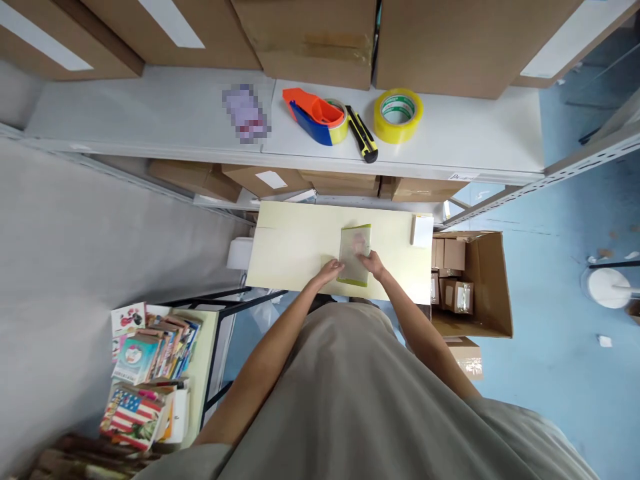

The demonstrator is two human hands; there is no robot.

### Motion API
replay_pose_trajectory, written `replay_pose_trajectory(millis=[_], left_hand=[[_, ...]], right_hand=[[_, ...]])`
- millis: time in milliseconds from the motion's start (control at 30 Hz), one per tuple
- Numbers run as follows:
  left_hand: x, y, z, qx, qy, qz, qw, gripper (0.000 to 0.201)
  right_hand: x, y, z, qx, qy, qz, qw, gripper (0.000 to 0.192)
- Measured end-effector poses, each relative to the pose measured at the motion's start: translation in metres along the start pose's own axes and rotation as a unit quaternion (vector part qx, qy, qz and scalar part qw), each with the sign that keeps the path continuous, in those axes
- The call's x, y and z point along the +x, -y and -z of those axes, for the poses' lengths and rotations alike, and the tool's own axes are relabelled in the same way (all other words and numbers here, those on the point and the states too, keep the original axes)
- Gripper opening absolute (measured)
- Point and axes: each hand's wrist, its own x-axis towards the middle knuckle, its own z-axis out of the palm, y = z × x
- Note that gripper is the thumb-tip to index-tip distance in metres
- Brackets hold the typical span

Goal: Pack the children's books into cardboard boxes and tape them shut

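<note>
A translucent plastic pouch (354,267) with yellow-green strips along its top and bottom edges is held over the pale table (290,240). My left hand (330,271) is closed at the pouch's lower left edge, fingertips pinched on it. On the right side, my right hand (371,263) grips the pouch with the thumb on the near face. A blurred pinkish shape shows through the plastic, probably the fingers of that hand; whether they are behind or inside it I cannot tell. A small white box (423,231) lies at the table's far right corner.
On the shelf (450,143) above lie a tape dispenser (315,113), a box cutter (362,133) and a yellow tape roll (398,116). An open carton (483,287) with small boxes stands right of the table. Books (133,417) are stacked at lower left.
</note>
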Motion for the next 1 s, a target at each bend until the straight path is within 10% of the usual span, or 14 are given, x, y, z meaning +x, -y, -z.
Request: replay_pose_trajectory(millis=[167,367,533,767,1000], left_hand=[[-0.009,-0.021,0.038,-0.107,-0.052,-0.034,0.992,0.100],[-0.051,-0.074,0.117,-0.196,0.128,-0.119,0.965,0.080],[-0.079,-0.099,0.151,-0.108,0.024,-0.187,0.976,0.066],[-0.089,-0.096,0.196,0.014,-0.136,-0.274,0.952,0.064],[-0.116,-0.098,0.190,0.294,-0.211,-0.275,0.891,0.038]], right_hand=[[-0.027,0.038,-0.003,0.108,0.091,0.081,0.987,0.050],[-0.068,0.095,0.010,0.200,0.166,0.136,0.956,0.056],[-0.078,0.125,-0.012,0.189,0.147,0.139,0.961,0.061],[-0.069,0.148,-0.082,0.090,-0.099,0.228,0.964,0.103],[-0.098,0.179,-0.204,0.086,0.033,0.243,0.966,0.101]])
